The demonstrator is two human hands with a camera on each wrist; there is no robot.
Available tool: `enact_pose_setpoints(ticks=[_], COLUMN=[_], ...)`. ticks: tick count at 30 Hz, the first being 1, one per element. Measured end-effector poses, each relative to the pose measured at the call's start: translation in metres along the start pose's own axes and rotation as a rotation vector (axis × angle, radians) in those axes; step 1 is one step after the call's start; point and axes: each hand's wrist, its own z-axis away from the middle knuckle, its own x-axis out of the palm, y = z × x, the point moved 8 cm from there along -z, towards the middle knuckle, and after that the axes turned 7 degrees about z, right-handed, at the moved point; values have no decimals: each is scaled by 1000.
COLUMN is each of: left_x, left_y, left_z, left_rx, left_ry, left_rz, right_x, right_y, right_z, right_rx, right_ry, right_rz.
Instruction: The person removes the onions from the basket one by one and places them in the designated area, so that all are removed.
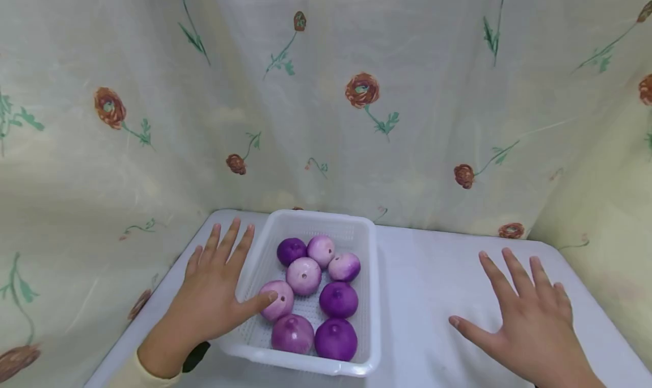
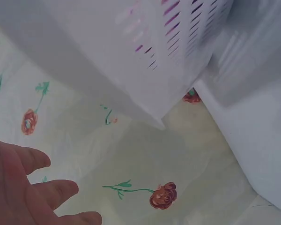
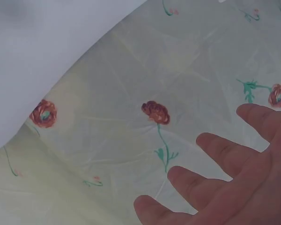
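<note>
A white plastic basket (image 1: pixel 374 297) with slotted walls stands on the table, holding several purple and pale-pink onions (image 1: pixel 304 276). In the head view my left hand (image 1: pixel 216 289) is spread over the basket's left side, its thumb in front of one pale onion (image 1: pixel 285 304); whether it touches cannot be told. To the right of the basket my right hand (image 1: pixel 532 320) is spread above the table, apart from everything. Both hands hold nothing. The left wrist view shows the basket's slotted wall (image 2: pixel 168 28) close up, with the left fingers at the lower left.
The white table (image 1: pixel 417 275) has rounded far corners. A pale curtain (image 1: pixel 326 122) printed with brown-red flowers hangs behind it and along both sides. At the left wrist a light sleeve cuff (image 1: pixel 153 376) and a dark band (image 1: pixel 196 357) show.
</note>
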Motion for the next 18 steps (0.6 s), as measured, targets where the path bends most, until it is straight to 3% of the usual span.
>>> enact_pose_setpoints(ticks=[11,18], left_x=[11,30], left_y=[-6,-14], left_z=[23,39], left_rx=[-52,-124], left_ry=[-33,-82], left_rz=[20,130], right_x=[10,16], right_y=[-4,-8], right_z=[-7,-9], right_rx=[-15,-12], right_ry=[-8,-25], right_rz=[-27,-29])
